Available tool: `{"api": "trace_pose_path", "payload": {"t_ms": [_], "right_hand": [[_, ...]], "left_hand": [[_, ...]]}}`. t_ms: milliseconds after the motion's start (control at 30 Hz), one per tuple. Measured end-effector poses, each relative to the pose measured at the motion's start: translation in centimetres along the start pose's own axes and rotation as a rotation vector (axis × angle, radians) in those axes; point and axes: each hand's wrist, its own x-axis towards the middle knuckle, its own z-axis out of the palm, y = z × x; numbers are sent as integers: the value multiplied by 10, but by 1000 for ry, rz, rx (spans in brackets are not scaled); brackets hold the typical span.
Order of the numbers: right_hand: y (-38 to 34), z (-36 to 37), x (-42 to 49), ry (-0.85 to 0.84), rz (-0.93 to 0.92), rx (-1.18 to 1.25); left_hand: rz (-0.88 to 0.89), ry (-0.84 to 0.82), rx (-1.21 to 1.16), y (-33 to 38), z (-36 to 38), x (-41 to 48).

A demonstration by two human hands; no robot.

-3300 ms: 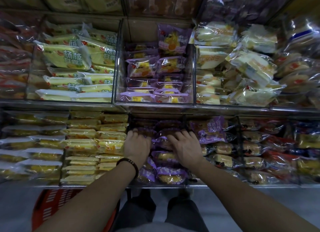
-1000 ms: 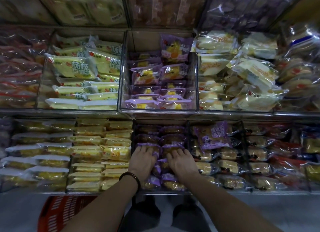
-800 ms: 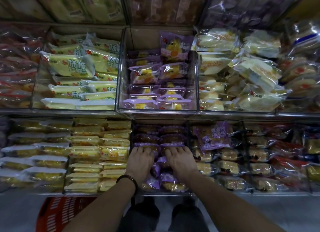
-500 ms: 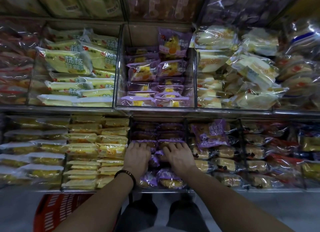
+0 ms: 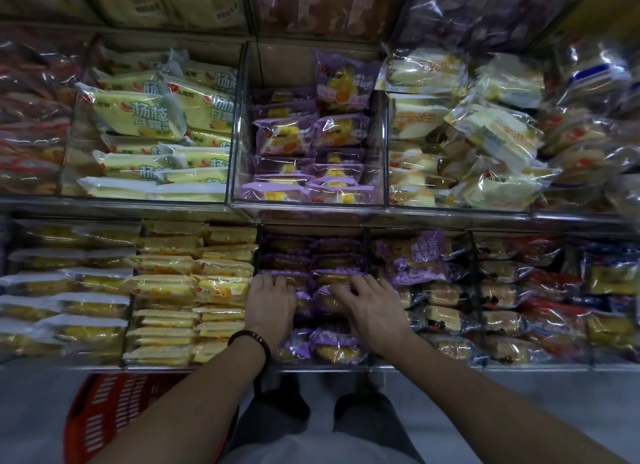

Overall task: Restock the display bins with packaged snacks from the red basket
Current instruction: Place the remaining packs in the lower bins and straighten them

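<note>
Hands [image 5: 273, 306] still pressing purple packs [image 5: 334, 351], right one spread wider

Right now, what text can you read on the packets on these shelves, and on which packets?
"杨枝" over "甘露": yellow packets, upper left.
White characters on the big purple packet, lower row: too blurred to read.
Orange print on the cream packets, upper right: unreadable.
Labels on the purple packets, upper middle: too small to read.
</note>
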Motion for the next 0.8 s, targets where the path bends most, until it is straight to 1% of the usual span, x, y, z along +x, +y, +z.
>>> {"api": "trace_pose_path", "payload": {"t_ms": [200, 333, 433, 500, 600, 700, 767, 800], "right_hand": [[-1, -3, 3, 7, 37, -35], [-17, -1, 16, -61, 17, -50], [-22, 4, 23, -64, 26, -70], [-23, 5, 27, -72, 51, -77], [-25, 16, 26, -133, 36, -87], [-23, 28, 22, -151, 28, -118], [-20, 33, 21, -142, 25, -117], [-19, 32, 21, -142, 24, -114]], "left_hand": [[1, 8, 69, 5, -2, 10], [7, 12, 89, 3, 0, 11], [8, -25, 89, 3, -4, 14], [17, -49, 41, 3, -6, 15], [27, -43, -96, 1, -1, 11], [-6, 6, -262, -2, 5, 2], [30, 73, -387, -8, 9, -7], [78, 106, -425, -11, 11, -11]]}}
